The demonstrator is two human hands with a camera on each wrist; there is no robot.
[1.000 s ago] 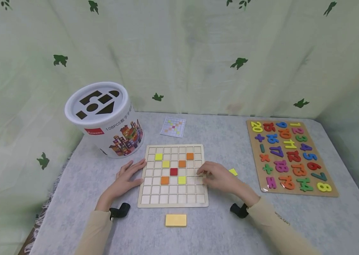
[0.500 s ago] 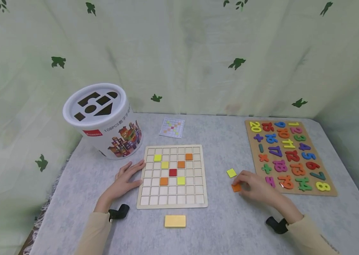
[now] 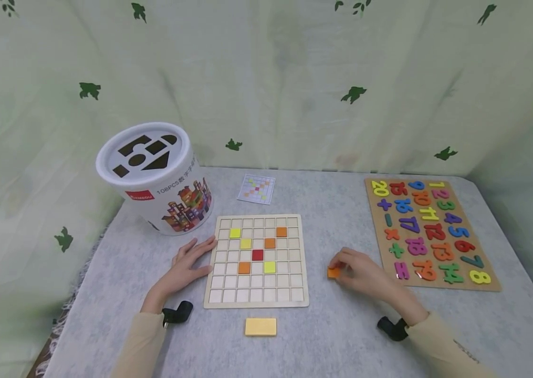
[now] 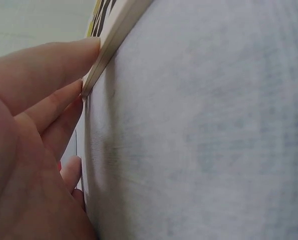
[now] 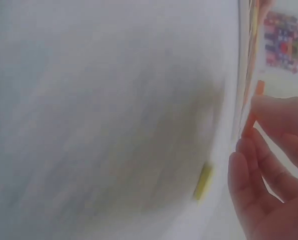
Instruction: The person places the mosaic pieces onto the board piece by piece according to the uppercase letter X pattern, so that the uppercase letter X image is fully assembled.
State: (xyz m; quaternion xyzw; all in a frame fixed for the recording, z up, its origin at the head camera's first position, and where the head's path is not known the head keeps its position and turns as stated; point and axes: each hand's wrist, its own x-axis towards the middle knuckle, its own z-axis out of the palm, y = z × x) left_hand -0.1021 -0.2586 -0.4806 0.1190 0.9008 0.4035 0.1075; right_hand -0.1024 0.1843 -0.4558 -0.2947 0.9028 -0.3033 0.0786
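My right hand (image 3: 363,274) pinches an orange square tile (image 3: 332,273) between thumb and fingers, a little above the table to the right of the wooden grid board (image 3: 257,305). In the right wrist view the tile stands edge-on in the fingertips, and a yellow tile (image 5: 203,181) lies on the table below; the hand hides that one in the head view. Fingertips and thumb of my left hand (image 3: 182,269) touch the board's left edge, fingers extended. On the board, yellow and orange tiles sit in diagonal lines around one red tile (image 3: 258,255).
A small pattern card (image 3: 257,189) lies behind the board. Back left stands a white bucket (image 3: 153,181) with shaped holes in its lid. A number puzzle board (image 3: 379,231) lies on the right. A pale yellow block (image 3: 260,327) lies in front of the grid.
My right hand went from the board's right edge to the loose tiles, took the orange one, and has lifted it slightly leftward. My left hand has stayed at the board's edge.
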